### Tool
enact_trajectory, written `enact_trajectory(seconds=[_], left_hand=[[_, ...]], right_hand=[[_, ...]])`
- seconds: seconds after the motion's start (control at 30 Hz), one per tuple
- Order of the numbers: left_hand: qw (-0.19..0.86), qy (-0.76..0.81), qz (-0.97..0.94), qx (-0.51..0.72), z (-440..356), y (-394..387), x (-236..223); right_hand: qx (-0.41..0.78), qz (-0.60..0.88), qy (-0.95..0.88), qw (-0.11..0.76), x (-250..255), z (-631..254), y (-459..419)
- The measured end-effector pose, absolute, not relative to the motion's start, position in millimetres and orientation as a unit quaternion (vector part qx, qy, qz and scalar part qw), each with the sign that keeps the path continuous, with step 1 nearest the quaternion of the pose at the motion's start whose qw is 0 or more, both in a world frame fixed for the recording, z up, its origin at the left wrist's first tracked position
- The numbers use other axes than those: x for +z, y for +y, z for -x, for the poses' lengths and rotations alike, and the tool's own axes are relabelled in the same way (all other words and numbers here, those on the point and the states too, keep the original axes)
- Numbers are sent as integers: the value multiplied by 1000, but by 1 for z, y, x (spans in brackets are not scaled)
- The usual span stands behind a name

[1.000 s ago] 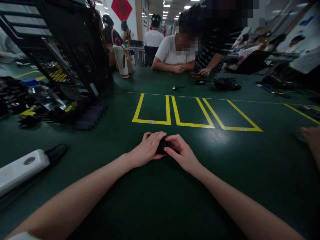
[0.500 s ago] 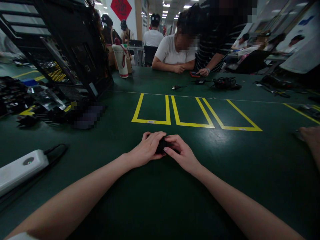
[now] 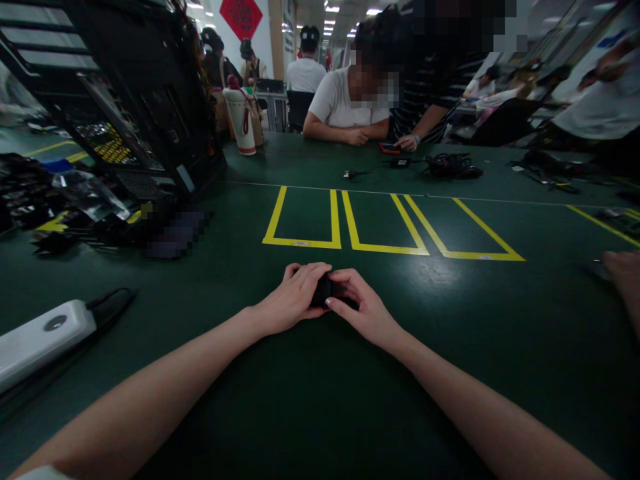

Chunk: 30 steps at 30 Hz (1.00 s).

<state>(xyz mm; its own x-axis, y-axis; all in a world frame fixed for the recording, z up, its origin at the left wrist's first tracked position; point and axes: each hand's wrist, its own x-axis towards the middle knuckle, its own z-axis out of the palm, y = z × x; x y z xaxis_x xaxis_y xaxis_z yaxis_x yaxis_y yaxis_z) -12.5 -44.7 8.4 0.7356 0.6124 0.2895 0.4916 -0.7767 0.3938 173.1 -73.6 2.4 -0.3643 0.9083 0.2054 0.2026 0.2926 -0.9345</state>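
- Both hands are closing on one thing here: the left hand (image 3: pixel 293 298) is curling over the small black object (image 3: pixel 323 292), and the right hand (image 3: pixel 369 308) is pinching its right end between thumb and fingers.
- That object is sitting on the green table (image 3: pixel 500 320), out from the near edge and short of the yellow tape outlines (image 3: pixel 390 250).
- The step in hand, by the look of it: the left is steadying while the right is handling the exposed end. Any next move would seem to be calling for a firm left hold and a light right pinch.
- Now the hard part: the left fingers are covering most of the object, so its shape is staying a guess, and dark-on-dark is blurring its outline. Whether it is resting fully on the table, I cannot tell.
- Toward the table's left edge, a white device (image 3: pixel 47 340) is running out of frame; by the right edge, a co-worker's hand (image 3: pixel 623 275) is getting cut off, its metallic item barely showing.
- The near edge itself is vanishing into darkness.
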Motion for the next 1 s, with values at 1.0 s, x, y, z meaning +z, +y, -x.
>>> enact_trajectory(seconds=[1.0], left_hand=[[164, 303, -912, 222, 11, -45, 6]], right_hand=[[467, 421, -668, 398, 4, -173, -72]])
